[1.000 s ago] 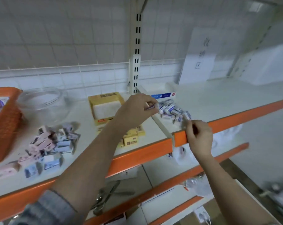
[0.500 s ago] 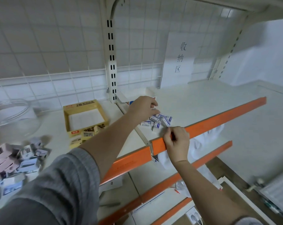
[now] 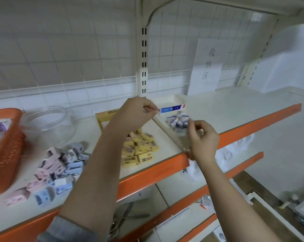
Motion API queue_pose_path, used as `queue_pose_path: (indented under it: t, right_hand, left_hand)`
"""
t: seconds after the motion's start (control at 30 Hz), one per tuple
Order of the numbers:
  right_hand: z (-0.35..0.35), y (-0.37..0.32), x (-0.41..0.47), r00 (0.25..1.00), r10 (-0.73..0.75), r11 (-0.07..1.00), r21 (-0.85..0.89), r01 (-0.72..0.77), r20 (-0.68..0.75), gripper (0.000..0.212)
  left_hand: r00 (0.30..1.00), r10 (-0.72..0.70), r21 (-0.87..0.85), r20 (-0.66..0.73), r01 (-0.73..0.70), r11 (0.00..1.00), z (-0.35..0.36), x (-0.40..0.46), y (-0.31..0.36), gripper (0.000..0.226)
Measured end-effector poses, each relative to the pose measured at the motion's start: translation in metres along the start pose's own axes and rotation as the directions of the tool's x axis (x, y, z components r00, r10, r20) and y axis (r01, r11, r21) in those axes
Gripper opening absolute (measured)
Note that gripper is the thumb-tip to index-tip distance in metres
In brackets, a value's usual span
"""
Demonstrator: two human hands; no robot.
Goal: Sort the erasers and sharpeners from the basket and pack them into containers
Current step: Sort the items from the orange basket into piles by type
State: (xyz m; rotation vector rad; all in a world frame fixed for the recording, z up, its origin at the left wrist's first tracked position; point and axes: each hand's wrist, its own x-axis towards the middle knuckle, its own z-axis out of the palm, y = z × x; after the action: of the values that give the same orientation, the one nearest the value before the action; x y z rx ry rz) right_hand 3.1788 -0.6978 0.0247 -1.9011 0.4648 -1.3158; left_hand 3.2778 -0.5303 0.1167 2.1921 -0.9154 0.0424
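Holding: my left hand pinches one small pale eraser; it goes by the blue-and-white erasers.
Right hand: fingers curled, pinching something I cannot make out.

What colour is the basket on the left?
Orange, a perforated plastic basket; the head view shows it at the left edge.

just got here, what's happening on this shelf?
A person is sorting stationery into piles. The left hand pinches a small item near the blue-and-white box; the right hand holds something clear, its grip hard to make out, beside the white erasers. Yellow erasers and a pink and blue pile lie sorted. The basket still holds items; the jar looks empty.
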Motion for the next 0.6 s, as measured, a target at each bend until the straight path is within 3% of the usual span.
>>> queue_pose_path:
  t: [0.17,0.33,0.43,0.6]
  right_hand:
    - [0.056,-0.089,-0.02,0.987,0.054,0.993,0.098,-0.069,0.153,0.019]
    - [0.127,-0.172,-0.062,0.902,0.089,0.989,0.069,-0.13,0.422,0.014]
    - [0.17,-0.218,-0.085,0.833,0.046,0.996,0.038,-0.08,0.551,0.015]
    - [0.246,-0.28,-0.107,0.652,-0.089,0.986,-0.028,0.167,0.753,0.016]
  left_hand:
    - [0.997,0.008,0.119,-0.073,0.001,0.993,-0.085,-0.056,-0.044,0.013]
    - [0.995,0.031,0.255,-0.098,-0.005,0.967,-0.162,-0.127,-0.108,0.016]
    - [0.988,0.037,0.298,-0.147,0.008,0.955,-0.202,-0.169,-0.144,0.016]
    - [0.968,-0.117,0.333,-0.221,0.188,0.924,-0.252,-0.22,-0.2,0.017]
